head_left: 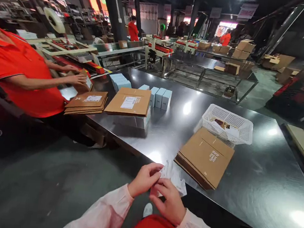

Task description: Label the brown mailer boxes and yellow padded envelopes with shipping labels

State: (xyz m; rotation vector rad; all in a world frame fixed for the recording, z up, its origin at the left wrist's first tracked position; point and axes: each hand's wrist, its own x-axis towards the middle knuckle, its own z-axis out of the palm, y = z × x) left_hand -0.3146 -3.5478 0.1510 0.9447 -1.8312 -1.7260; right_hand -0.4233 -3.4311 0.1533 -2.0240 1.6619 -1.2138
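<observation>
At the near edge of the worktop [260, 172], the left hand [142, 181] pinches thin white printed slips [174, 175] between thumb and finger. The right hand [170, 202] is bent close against them; whether it also grips, I cannot tell. The slips are just left of the near stack of flattened cartons [209, 154]. To handle them well, I think one hand should hold the bundle steady while the other lifts only one corner, softly, because such thin sheets can crease, stick together or slide over the edge. The white plastic basket [246, 130], just beyond these cartons, is open on top and has some white papers [232, 131] and a brown-gold item, too small to name. Farther left, light-blue boxes [166, 99] stand upright and look closed, so their contents are hidden. Beside them, another carton stack [142, 105] carries a white label [128, 102].
</observation>
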